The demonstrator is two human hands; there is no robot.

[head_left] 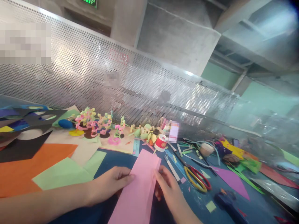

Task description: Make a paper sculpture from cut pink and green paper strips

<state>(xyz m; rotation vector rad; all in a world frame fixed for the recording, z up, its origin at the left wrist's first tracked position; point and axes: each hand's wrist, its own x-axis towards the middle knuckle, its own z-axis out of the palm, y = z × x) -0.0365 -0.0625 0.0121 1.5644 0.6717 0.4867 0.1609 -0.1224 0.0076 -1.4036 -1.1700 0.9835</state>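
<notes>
A long folded strip of pink paper [140, 186] is held up over the blue table, its lower end running out of the frame. My left hand [112, 183] pinches its left edge, thumb on top and fingers behind. On the other side, my right hand [168, 186] grips the right edge with the thumb on the paper and the fingers curled behind it. Just beyond the strip stands a red and white paper cup [161, 143]. A white craft knife [172, 169] and scissors with red and yellow handles [197, 179] lie right of my right hand.
Orange [53, 155] and light green paper [63, 174] lie at left. Curly paper figures [90, 121] stand along a perforated metal screen [140, 84]. Purple paper [232, 180], a dark blue tool [230, 203] and scraps are at right.
</notes>
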